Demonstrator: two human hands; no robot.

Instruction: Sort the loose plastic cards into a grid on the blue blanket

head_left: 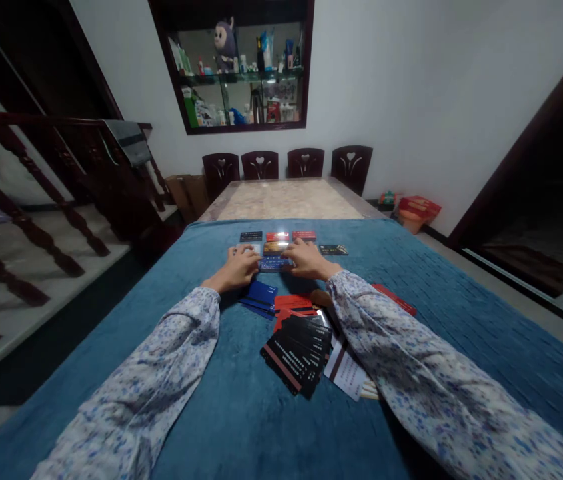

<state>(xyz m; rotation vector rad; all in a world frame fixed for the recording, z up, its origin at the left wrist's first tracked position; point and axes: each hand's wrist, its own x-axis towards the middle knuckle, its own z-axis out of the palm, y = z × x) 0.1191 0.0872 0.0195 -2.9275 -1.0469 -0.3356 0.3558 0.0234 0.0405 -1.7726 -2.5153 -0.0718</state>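
Observation:
Between my two hands lies a dark blue card [274,264] with pale print. My left hand [242,268] has curled fingers at its left end, and my right hand [307,259] grips at its right end, partly covering it. Just beyond is a gold card [275,248], with a pale card [250,248] partly behind my left fingers. Nearer me, blue cards [261,295] lie loosely fanned. Beside them are red cards [294,305], a spread of black cards [301,350] with white print, and a white card [346,369], some overlapping. My right sleeve hides part of that pile.
Farther back sit a black card [251,236], a red card [278,237] and another red card [304,235]. A dark patterned card [334,250] lies right of my right hand; a red card [395,299] lies beyond my right sleeve. A blue cloth [201,413] covers the table.

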